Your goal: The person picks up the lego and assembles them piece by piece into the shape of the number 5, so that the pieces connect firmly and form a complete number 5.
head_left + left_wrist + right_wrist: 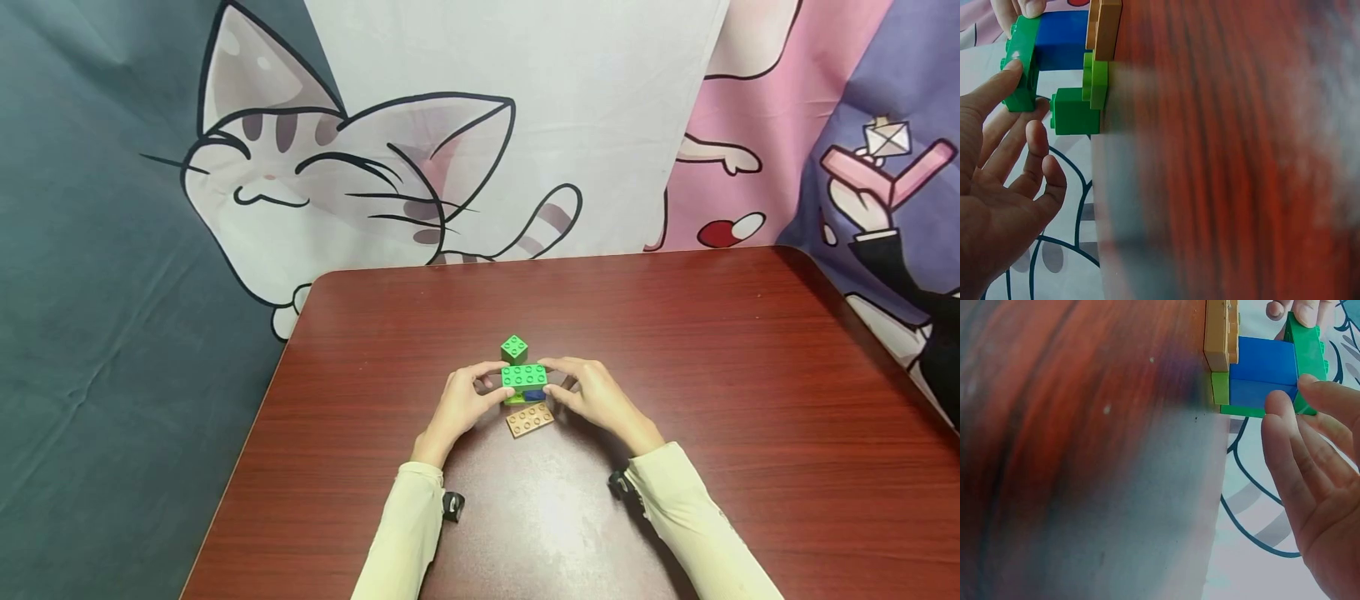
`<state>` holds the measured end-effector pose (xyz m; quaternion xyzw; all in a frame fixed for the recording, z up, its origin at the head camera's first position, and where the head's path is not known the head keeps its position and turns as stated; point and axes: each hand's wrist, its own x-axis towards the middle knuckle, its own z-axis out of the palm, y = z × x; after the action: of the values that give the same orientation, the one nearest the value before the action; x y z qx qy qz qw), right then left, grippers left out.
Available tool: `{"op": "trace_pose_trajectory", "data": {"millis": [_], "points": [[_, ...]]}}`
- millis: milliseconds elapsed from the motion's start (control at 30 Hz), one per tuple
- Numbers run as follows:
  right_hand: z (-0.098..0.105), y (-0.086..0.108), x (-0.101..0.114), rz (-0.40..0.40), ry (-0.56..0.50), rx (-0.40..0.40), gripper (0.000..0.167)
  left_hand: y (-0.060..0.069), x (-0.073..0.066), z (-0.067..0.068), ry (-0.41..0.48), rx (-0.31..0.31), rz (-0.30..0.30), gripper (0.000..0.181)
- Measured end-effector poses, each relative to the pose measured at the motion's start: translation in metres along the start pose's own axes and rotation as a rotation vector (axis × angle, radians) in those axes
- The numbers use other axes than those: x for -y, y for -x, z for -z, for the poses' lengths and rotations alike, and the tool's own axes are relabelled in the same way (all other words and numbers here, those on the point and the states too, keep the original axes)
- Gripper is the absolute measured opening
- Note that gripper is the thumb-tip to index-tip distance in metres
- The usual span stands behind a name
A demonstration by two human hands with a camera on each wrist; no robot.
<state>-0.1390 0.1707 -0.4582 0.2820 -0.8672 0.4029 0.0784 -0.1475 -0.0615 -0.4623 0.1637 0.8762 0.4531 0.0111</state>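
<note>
A long green toy brick (523,377) lies level between both hands, over a blue brick (1063,40) with a lime-green flat brick (1099,81) beneath. My left hand (467,402) pinches the green brick's left end, thumb in front and fingers behind. At the other end, my right hand (597,398) holds it the same way, its other fingers loosely bent beside the blue brick (1263,362). Whether the green brick is fully pressed onto the blue one cannot be told. Just in front of the stack lies a tan brick (529,420); a small green square brick (514,348) stands behind.
The bricks sit on a dark red wood-grain table (360,400) with rounded far corners. Behind it hangs a printed cloth (525,50) with a cartoon cat. A black wrist device (453,506) is on the left wrist, another (621,485) on the right.
</note>
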Motion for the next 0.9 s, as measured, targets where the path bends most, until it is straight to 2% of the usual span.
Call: {"op": "trace_pose_trajectory", "data": {"millis": [200,433,600,900], "points": [[-0.0007,-0.0006,0.0008,-0.011,0.004,0.003,0.04,0.0006,0.0005,0.0009,0.012,-0.003,0.014,0.041],[-0.0001,0.0,-0.0006,-0.002,0.071,-0.019,0.04,-0.0005,-0.0004,0.0001,0.018,0.0,0.002,0.041],[-0.0008,-0.0005,-0.0015,-0.014,0.062,-0.02,0.04,-0.0005,-0.0006,-0.0004,0.038,0.001,-0.002,0.04],[-0.0038,-0.0024,0.0037,-0.099,0.047,-0.026,0.041,-0.0007,0.0004,-0.0001,0.063,0.007,0.011,0.04]]}}
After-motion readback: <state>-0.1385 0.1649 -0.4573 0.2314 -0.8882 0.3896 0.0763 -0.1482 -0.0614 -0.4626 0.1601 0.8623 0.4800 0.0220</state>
